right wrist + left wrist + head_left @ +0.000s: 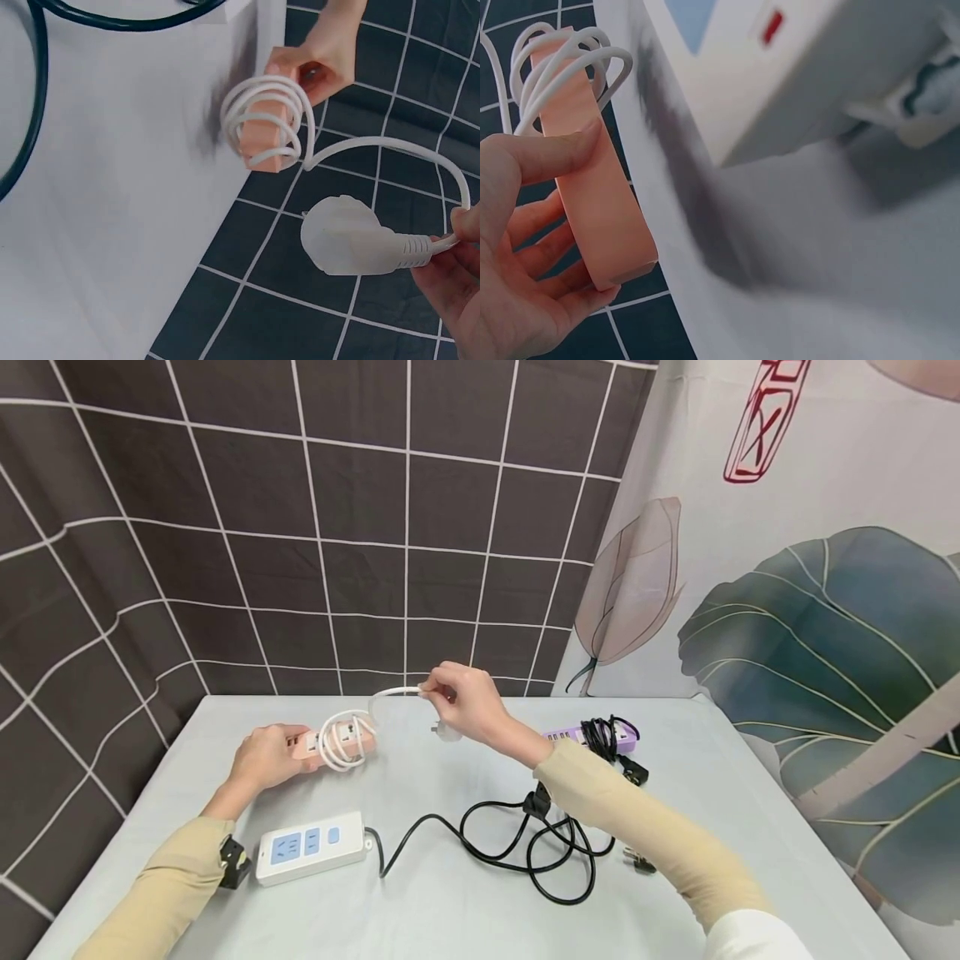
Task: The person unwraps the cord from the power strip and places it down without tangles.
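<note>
My left hand (268, 758) grips one end of a pink power strip (600, 202), its thumb along one side and its fingers round the other. White cord (341, 745) is wound in several loops about the strip's far end. From those loops the cord arcs over to my right hand (467, 700), which pinches it just behind the white plug (349, 236). The plug hangs below the right fingers, tilted, its prongs pointing left in the head view. In the right wrist view only the fingertips of the right hand show, at the right edge.
Near the left forearm lies a white power strip (311, 847) with blue sockets. Its black cord (491, 860) loops across the table (420, 918). Beyond the right forearm is a purple power strip (566, 733) wrapped in black cord. Its plug (633, 770) lies beside it.
</note>
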`<action>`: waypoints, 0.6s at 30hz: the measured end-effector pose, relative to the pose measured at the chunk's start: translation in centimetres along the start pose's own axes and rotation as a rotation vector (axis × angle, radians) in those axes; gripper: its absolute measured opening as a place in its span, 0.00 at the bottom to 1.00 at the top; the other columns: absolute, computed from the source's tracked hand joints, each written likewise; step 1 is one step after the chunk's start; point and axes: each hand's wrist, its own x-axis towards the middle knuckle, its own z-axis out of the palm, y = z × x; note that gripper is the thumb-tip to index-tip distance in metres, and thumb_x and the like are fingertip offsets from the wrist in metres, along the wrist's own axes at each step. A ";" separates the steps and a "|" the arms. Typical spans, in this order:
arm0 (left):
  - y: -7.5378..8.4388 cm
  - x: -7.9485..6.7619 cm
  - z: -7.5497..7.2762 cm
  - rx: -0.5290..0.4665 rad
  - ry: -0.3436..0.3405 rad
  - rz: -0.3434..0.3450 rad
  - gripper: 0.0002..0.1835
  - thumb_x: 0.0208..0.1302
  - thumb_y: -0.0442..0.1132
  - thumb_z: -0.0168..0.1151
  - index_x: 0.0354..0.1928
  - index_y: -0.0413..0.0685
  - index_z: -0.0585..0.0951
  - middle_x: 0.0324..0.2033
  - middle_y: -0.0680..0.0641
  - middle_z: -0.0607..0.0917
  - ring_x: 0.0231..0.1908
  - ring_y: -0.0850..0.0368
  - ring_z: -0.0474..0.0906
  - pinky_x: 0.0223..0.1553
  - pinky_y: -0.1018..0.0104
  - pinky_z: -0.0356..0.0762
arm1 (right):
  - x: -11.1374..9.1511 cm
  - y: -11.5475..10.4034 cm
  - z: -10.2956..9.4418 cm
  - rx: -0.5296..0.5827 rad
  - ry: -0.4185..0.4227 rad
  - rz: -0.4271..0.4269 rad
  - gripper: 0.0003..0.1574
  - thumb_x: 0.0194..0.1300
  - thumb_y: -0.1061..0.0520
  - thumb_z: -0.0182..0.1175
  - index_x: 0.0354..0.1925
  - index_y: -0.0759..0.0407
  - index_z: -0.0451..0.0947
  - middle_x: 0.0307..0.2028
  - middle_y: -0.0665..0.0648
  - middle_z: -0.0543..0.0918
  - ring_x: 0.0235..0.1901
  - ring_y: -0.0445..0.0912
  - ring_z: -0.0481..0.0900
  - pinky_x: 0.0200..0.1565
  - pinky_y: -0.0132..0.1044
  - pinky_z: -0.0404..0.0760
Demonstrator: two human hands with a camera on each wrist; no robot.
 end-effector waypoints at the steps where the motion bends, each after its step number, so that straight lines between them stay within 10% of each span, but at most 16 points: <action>1: 0.0 0.0 0.0 -0.001 0.002 -0.001 0.34 0.40 0.43 0.77 0.51 0.32 0.80 0.39 0.34 0.85 0.31 0.49 0.74 0.30 0.62 0.67 | -0.2 0.0 0.0 0.004 0.005 -0.016 0.06 0.57 0.66 0.64 0.27 0.56 0.82 0.26 0.50 0.82 0.24 0.37 0.77 0.31 0.23 0.75; 18: -0.4 -0.1 -0.2 0.007 0.018 -0.028 0.35 0.42 0.45 0.76 0.53 0.33 0.79 0.42 0.31 0.84 0.31 0.48 0.75 0.29 0.61 0.67 | -3.0 0.5 -0.3 0.048 -0.020 -0.173 0.06 0.56 0.66 0.66 0.27 0.56 0.81 0.24 0.49 0.80 0.22 0.36 0.77 0.30 0.18 0.74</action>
